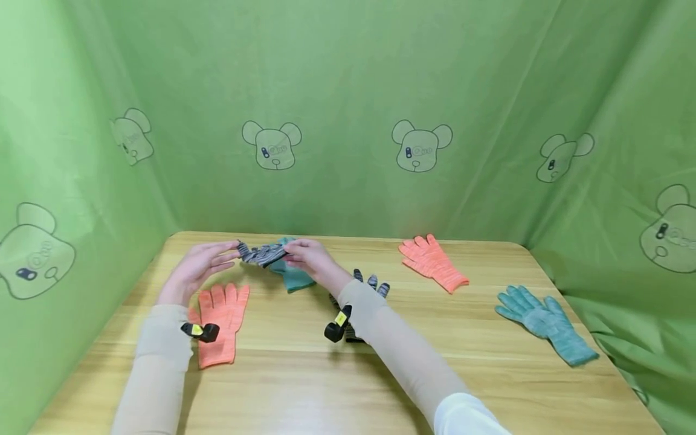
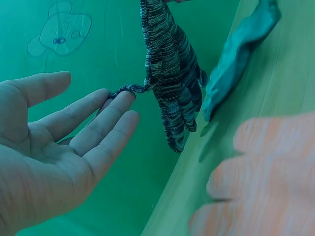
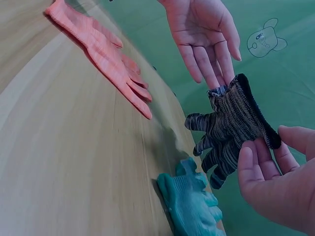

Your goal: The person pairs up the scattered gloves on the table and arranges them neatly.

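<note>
A grey-and-black striped knit glove [image 1: 263, 255] hangs between the two hands over the far left of the table. My right hand [image 1: 318, 263] pinches its dark cuff edge between thumb and fingers, as the right wrist view shows. In the left wrist view, the left hand [image 2: 74, 132] is spread palm up. Its straight index and middle fingertips touch the narrow, stretched-out thumb of the striped glove [image 2: 170, 64]. The glove's other fingers droop downward. Just behind and below it lies a crumpled teal glove [image 1: 296, 278].
An orange glove [image 1: 223, 314] lies partly behind the left wrist. Beneath the right forearm a second striped glove [image 1: 383, 290] is mostly hidden. Farther right are another orange glove [image 1: 432, 263] and a teal one [image 1: 546, 323]. Green curtains [image 1: 348, 193] enclose the wooden table [image 1: 283, 393].
</note>
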Tool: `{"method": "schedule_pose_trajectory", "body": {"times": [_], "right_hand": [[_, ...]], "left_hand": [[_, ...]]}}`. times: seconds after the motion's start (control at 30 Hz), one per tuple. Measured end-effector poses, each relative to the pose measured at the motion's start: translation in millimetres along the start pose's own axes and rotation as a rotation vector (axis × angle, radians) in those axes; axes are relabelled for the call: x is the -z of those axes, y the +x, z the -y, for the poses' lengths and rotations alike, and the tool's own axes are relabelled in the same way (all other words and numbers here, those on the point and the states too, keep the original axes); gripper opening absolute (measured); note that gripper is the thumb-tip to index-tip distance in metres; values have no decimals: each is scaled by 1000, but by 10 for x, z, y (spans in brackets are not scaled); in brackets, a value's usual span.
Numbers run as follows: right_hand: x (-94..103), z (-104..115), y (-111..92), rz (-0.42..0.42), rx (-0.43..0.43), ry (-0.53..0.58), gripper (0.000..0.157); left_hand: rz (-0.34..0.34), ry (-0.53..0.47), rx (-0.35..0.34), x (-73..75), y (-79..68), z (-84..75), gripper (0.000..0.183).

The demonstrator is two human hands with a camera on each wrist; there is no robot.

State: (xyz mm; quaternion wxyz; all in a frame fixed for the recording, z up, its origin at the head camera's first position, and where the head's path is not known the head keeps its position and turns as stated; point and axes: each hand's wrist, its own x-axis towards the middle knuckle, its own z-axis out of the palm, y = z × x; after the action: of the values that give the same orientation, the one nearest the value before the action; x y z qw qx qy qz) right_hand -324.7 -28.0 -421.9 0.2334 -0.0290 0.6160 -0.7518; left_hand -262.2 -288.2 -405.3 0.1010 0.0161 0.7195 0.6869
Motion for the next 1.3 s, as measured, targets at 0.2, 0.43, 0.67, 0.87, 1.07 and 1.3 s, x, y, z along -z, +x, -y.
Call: {"method": "schedule_pose_trajectory", "body": {"times": [0.2,0.43,0.67,0.87,1.07,1.3], "right_hand": [[145,40,-77,3,36,-26,16],[316,105,-214,-17,57,-43,21],[492,184,-359,-30,75,-47,38],[672,228,-516,-10,100,-53,38],[835,240,-699,-1,117,-72,41],[1002,252,-965,-4,131,-107,44]], "left_hand": [[36,23,-27,-160,58,-30,57],[40,8,-28,-376,156,-81,56],[62,-21,-41,-579,211,-161,54],[97,-40,-57,-762,270,-181,50],[124,-13,-55,-957,328,-119,47],[145,2,-69,-1200,329,-52,44]]}}
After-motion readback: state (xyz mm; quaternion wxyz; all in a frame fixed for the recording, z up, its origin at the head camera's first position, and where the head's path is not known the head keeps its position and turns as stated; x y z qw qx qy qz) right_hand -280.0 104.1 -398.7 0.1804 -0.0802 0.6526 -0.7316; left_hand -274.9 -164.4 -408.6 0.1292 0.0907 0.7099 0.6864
